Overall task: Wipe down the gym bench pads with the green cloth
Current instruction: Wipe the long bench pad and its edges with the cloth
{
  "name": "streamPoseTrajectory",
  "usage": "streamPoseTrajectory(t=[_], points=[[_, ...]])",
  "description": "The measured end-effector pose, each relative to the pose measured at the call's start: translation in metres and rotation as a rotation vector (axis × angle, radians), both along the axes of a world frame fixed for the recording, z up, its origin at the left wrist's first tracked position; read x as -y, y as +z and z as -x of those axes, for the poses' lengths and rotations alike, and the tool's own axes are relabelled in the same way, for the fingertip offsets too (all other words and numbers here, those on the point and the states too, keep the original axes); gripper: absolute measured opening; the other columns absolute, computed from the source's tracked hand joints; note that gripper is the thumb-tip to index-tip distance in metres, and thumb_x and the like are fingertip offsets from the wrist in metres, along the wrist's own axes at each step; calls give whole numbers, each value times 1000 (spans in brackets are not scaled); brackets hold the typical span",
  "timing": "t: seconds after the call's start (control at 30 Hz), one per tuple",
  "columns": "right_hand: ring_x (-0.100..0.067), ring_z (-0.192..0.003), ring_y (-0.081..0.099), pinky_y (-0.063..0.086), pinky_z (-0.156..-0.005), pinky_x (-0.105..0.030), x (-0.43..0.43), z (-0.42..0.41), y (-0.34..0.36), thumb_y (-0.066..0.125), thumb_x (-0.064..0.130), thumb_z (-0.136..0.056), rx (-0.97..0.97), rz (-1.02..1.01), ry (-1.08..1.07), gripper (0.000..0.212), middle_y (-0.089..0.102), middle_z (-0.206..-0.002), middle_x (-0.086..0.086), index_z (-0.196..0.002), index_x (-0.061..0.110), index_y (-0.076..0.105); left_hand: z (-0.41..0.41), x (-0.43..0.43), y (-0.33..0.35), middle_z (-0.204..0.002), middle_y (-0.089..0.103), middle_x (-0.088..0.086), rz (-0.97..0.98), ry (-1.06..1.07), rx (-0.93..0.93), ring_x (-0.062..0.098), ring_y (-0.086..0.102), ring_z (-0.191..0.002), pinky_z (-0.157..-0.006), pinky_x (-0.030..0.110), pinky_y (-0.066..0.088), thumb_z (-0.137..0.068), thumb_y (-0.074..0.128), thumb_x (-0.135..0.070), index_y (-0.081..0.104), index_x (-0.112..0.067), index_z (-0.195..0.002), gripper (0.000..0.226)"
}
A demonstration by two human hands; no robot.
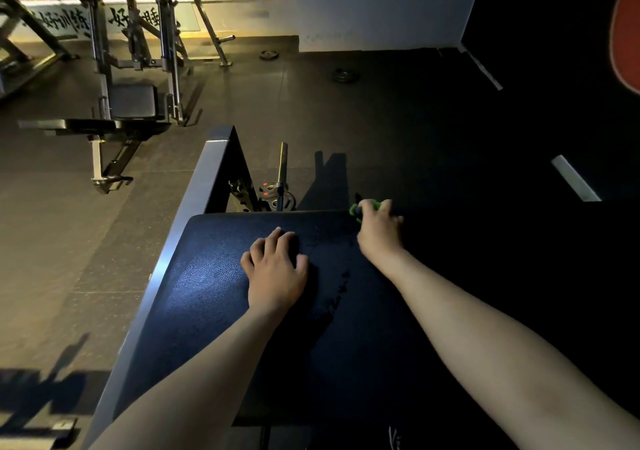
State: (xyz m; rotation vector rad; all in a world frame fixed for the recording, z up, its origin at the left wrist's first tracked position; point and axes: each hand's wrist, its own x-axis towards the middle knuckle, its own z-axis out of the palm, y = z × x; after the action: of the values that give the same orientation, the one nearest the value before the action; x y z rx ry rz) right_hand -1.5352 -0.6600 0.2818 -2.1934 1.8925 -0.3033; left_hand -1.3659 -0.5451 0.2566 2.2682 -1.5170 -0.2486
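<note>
Right hand: the right hand [379,229] reaches to the far edge of the bench pad [214,297], fingers curled round the green cloth [363,207], which is bunched at that edge and mostly hidden under the hand
Left hand: the left hand [275,269] rests palm-down on the pad near its far end, fingers bent at the knuckles, gripping nothing
Pad: dark, textured, with a pale glare patch left of the left hand; a grey metal frame [180,241] runs along its left side
Beyond the pad: weight plates [277,195] and a bar [282,165] lie on the floor just past the far edge
Further off: two loose plates [344,75] on the floor; another exercise machine [117,103] at upper left
Containers: none discernible
</note>
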Motion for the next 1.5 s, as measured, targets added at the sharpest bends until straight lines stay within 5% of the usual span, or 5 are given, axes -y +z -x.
streamPoseTrajectory(t=[0.3,0.57,1.0,1.27,1.5], points=[[-39,-106,48,44,-97,-44,-47,-60,5,57,17,-94,178,-138,456,39,37,-130,-12,-131,27,52,-1,2,-2,-154,40,-7,4,12,4,22,27,-140,-116,45,15,-85,41,-48,50,-30,-135,54],[-45,-110,50,45,-87,-42,3,12,7,45,12,-96,58,-85,18,46,37,-133,-13,-139,30,43,-1,0,-1,-153,38,-10,32,3,-26,20,23,-140,-116,42,12,-91,51,-41,50,-36,-132,41],[-38,-106,58,44,-92,-41,-65,-48,6,48,30,-100,93,-37,413,36,53,-125,-11,-135,26,51,-2,-2,2,-152,43,-10,53,12,-83,20,28,-138,-116,41,13,-82,45,-45,50,-34,-138,58],[-33,-114,55,32,-99,-48,-29,3,7,39,31,-103,-60,23,-42,29,57,-125,-11,-127,19,50,-18,-4,8,-164,25,0,-40,-70,-148,26,18,-149,-122,40,12,-91,60,-31,34,-21,-154,69],[-30,-107,62,37,-92,-39,-81,-85,6,42,29,-102,92,36,313,24,67,-114,-11,-114,13,57,-26,-39,1,-165,18,2,-84,41,-25,26,12,-148,-119,44,7,-93,52,-50,30,-25,-155,69]])
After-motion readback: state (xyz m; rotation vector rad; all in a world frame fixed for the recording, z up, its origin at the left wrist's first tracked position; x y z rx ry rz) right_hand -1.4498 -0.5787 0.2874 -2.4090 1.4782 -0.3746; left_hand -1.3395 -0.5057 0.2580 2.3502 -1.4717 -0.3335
